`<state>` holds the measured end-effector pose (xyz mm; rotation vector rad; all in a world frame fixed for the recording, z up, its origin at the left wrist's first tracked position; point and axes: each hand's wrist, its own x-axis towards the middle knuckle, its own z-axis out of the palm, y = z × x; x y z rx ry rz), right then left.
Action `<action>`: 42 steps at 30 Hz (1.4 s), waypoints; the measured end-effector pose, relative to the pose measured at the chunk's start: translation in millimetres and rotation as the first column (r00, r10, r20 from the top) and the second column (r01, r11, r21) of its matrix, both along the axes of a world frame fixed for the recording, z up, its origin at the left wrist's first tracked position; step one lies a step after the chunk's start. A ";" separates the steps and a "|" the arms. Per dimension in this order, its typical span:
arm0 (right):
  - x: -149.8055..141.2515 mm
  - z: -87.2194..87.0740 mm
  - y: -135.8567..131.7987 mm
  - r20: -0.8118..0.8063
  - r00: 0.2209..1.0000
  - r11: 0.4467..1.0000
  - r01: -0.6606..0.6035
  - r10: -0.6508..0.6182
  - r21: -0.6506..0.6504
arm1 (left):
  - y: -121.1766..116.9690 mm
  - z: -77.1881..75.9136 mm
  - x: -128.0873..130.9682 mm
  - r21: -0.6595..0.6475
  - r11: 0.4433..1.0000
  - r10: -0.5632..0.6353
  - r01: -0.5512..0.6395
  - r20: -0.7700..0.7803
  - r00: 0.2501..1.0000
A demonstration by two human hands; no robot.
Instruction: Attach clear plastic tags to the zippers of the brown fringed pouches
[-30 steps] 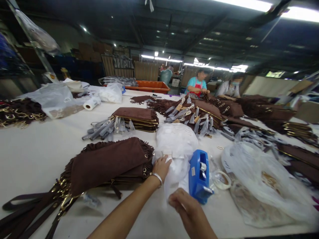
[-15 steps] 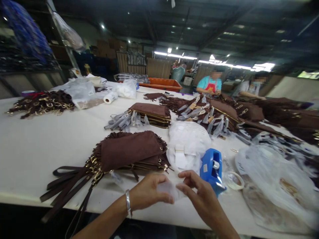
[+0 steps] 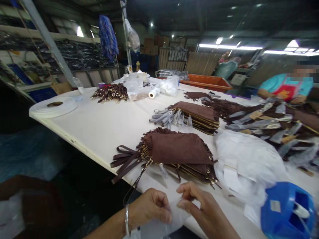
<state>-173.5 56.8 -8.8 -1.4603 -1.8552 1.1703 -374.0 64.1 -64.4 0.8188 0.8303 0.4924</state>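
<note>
At the table's near edge, my left hand (image 3: pixel 149 209), with a silver bangle at the wrist, pinches a translucent white plastic piece (image 3: pixel 175 220), possibly a small bag. My right hand (image 3: pixel 203 207) has its thumb and index finger closed on the upper right part of the same plastic. Just beyond both hands lies a stack of dark brown fringed pouches (image 3: pixel 179 147) with gold zips. Their brown wrist straps (image 3: pixel 127 162) hang out to the left, and a small clear plastic wrap (image 3: pixel 163 171) covers something at the front.
A blue tape dispenser (image 3: pixel 276 205) and a heap of white plastic bags (image 3: pixel 246 159) lie to the right. Farther back are another pouch stack (image 3: pixel 196 111), a white tape roll (image 3: pixel 53 108) and a pile of clasped straps (image 3: pixel 112 93). A co-worker (image 3: pixel 284 86) is across the table.
My view has turned left, bringing the table's left edge and the white roll into sight. The plastic between my hands now spreads lower and shows more of itself.
</note>
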 end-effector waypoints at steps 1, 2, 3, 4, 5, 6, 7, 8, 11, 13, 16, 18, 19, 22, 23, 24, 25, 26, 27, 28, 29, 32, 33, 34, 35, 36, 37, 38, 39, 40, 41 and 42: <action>-11.1 -2.8 4.5 0.013 1.000 1.000 -0.012 0.012 -0.014 | -2.2 -3.7 -10.5 0.025 1.000 0.020 -0.020 -0.035 0.999; -22.4 -5.7 8.6 0.027 0.999 1.000 -0.020 0.020 -0.022 | -3.8 -5.7 -21.0 0.070 0.997 0.038 -0.033 -0.074 0.997; -33.7 -8.7 12.2 0.043 0.999 0.999 -0.025 0.026 -0.022 | -4.8 -6.6 -31.4 0.137 0.990 0.057 -0.040 -0.123 0.991; -44.9 -11.8 15.5 0.053 0.998 0.999 -0.029 0.030 -0.016 | -5.2 -6.8 -41.6 0.214 0.976 0.073 -0.034 -0.178 0.981; -55.8 -15.0 18.4 0.056 0.998 0.999 -0.034 0.035 -0.012 | -5.1 -6.7 -51.3 0.284 0.959 0.084 -0.016 -0.229 0.970; -66.4 -18.3 21.1 0.051 0.998 0.999 -0.036 0.036 -0.010 | -4.6 -6.7 -60.4 0.332 0.943 0.088 0.006 -0.269 0.959; -76.5 -21.7 23.7 0.040 0.999 0.999 -0.032 0.033 -0.010 | -3.9 -7.4 -68.6 0.356 0.934 0.085 0.026 -0.293 0.952; -86.0 -25.4 26.4 0.024 0.999 0.999 -0.027 0.027 -0.018 | -2.9 -9.0 -75.8 0.353 0.935 0.075 0.035 -0.293 0.953; -109.7 -39.6 35.1 -0.033 0.999 0.999 0.009 -0.010 -0.048 | -0.6 -20.5 -91.1 0.247 0.968 0.090 -0.052 -0.145 0.985; -120.4 -52.2 40.9 -0.084 0.996 0.995 0.032 -0.040 -0.092 | -1.0 -32.7 -98.6 0.143 0.978 0.164 -0.155 -0.055 0.985; -128.4 -72.7 47.4 -0.138 0.982 0.974 0.099 -0.129 -0.205 | -6.8 -50.1 -113.3 0.039 0.971 0.237 -0.235 -0.065 0.969; -131.3 -84.2 49.7 -0.107 0.978 0.957 0.149 -0.180 -0.248 | -13.8 -56.8 -126.9 0.036 0.966 0.257 -0.255 -0.113 0.960; -133.2 -88.6 50.3 -0.082 0.980 0.954 0.157 -0.184 -0.256 | -17.8 -58.3 -134.3 0.048 0.963 0.270 -0.266 -0.145 0.952; -144.4 -95.5 51.0 -0.020 0.991 0.964 0.127 -0.135 -0.234 | -29.9 -58.2 -154.5 0.107 0.946 0.324 -0.307 -0.247 0.913; -149.7 -96.2 51.1 -0.004 0.993 0.968 0.116 -0.120 -0.222 | -33.5 -57.8 -159.9 0.127 0.940 0.340 -0.316 -0.276 0.899; -155.5 -96.6 51.4 0.012 0.993 0.971 0.114 -0.114 -0.209 | -36.9 -57.7 -164.5 0.145 0.935 0.354 -0.325 -0.304 0.884; -161.2 -96.8 51.8 0.027 0.993 0.972 0.118 -0.115 -0.202 | -40.2 -57.9 -168.6 0.162 0.931 0.363 -0.327 -0.332 0.871; -166.6 -97.1 52.4 0.040 0.992 0.971 0.127 -0.121 -0.204 | -43.3 -58.6 -172.1 0.182 0.930 0.366 -0.321 -0.363 0.857; -171.4 -97.6 53.0 0.044 0.990 0.966 0.137 -0.131 -0.219 | -46.3 -59.8 -175.3 0.202 0.929 0.367 -0.310 -0.396 0.842; -175.3 -98.4 53.5 0.039 0.989 0.960 0.147 -0.141 -0.239 | -49.1 -61.3 -178.4 0.223 0.928 0.369 -0.300 -0.425 0.826; -178.3 -99.3 53.9 0.033 0.989 0.954 0.150 -0.147 -0.259 | -51.8 -63.2 -181.2 0.243 0.925 0.373 -0.291 -0.445 0.814; -182.1 -102.6 52.9 -0.065 0.983 0.939 0.141 -0.170 -0.315 | -58.7 -71.0 -189.6 0.281 0.915 0.395 -0.291 -0.463 0.793; -182.2 -103.5 51.8 -0.126 0.973 0.931 0.140 -0.192 -0.337 | -60.6 -74.1 -192.2 0.284 0.911 0.404 -0.299 -0.471 0.784; -181.9 -104.0 50.4 -0.191 0.955 0.919 0.144 -0.226 -0.366 | -62.4 -77.4 -194.7 0.281 0.909 0.412 -0.308 -0.483 0.773; -181.6 -104.1 48.9 -0.251 0.929 0.903 0.154 -0.271 -0.402 | -64.2 -80.6 -196.8 0.275 0.907 0.419 -0.320 -0.498 0.759; -181.4 -103.8 47.2 -0.296 0.901 0.882 0.168 -0.319 -0.440 | -65.8 -83.6 -198.6 0.269 0.904 0.426 -0.332 -0.511 0.746; -181.5 -103.0 45.4 -0.318 0.876 0.861 0.182 -0.361 -0.475 | -67.4 -86.1 -200.0 0.265 0.902 0.432 -0.341 -0.522 0.735; -181.8 -101.9 43.5 -0.333 0.856 0.841 0.192 -0.395 -0.506 | -68.9 -88.1 -201.0 0.263 0.899 0.437 -0.350 -0.526 0.729; -182.6 -100.5 41.6 -0.347 0.839 0.825 0.191 -0.418 -0.532 | -70.3 -89.3 -201.6 0.264 0.896 0.443 -0.357 -0.524 0.727; -183.7 -99.0 39.7 -0.365 0.825 0.813 0.180 -0.431 -0.554 | -71.6 -89.9 -201.8 0.266 0.893 0.450 -0.363 -0.518 0.727; -185.3 -97.6 37.7 -0.385 0.812 0.804 0.164 -0.439 -0.571 | -72.8 -89.9 -201.8 0.269 0.889 0.458 -0.371 -0.511 0.727; -187.1 -96.4 35.8 -0.407 0.799 0.799 0.146 -0.443 -0.583 | -73.8 -89.3 -201.6 0.273 0.884 0.467 -0.378 -0.504 0.727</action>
